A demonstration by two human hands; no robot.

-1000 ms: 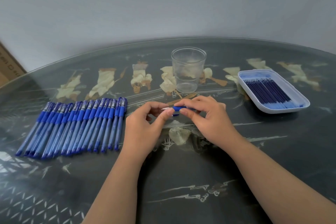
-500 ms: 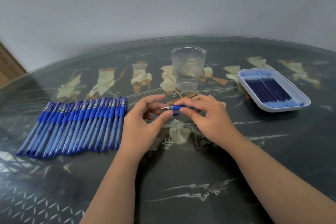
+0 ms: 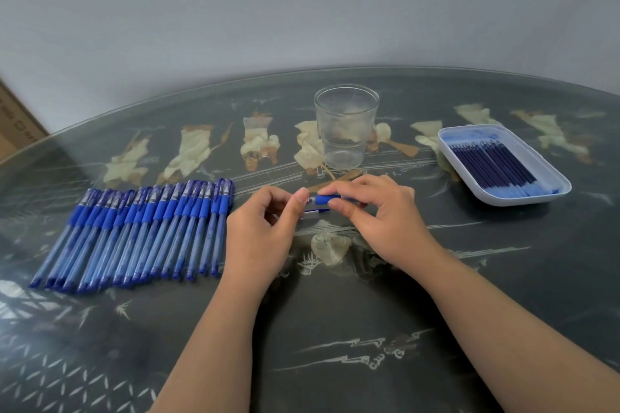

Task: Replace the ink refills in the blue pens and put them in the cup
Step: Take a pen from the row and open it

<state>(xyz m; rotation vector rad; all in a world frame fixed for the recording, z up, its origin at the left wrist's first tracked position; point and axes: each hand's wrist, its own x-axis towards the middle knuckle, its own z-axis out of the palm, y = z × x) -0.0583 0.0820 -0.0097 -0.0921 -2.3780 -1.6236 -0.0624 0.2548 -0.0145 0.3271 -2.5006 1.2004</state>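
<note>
One blue pen [image 3: 324, 200] lies level between my hands, just above the dark table. My right hand [image 3: 375, 214] grips its blue rubber grip and barrel. My left hand [image 3: 265, 228] pinches the pen's silver tip end with thumb and fingers. A blue cap part [image 3: 313, 212] shows just under the pen. Behind my hands stands a clear plastic cup [image 3: 345, 126] with no pens in it. A row of several capped blue pens [image 3: 141, 231] lies on the left. A white tray [image 3: 550, 193] on the right holds several dark blue refills [image 3: 493, 164].
The dark glass-topped table [image 3: 335, 329] has pale painted figures under the glass. A cardboard box [image 3: 16, 121] stands at the far left edge. A grey wall rises behind the table.
My left fingers have closed in onto the silver tip end of the pen. My right hand keeps its hold; both hands stay in place.
</note>
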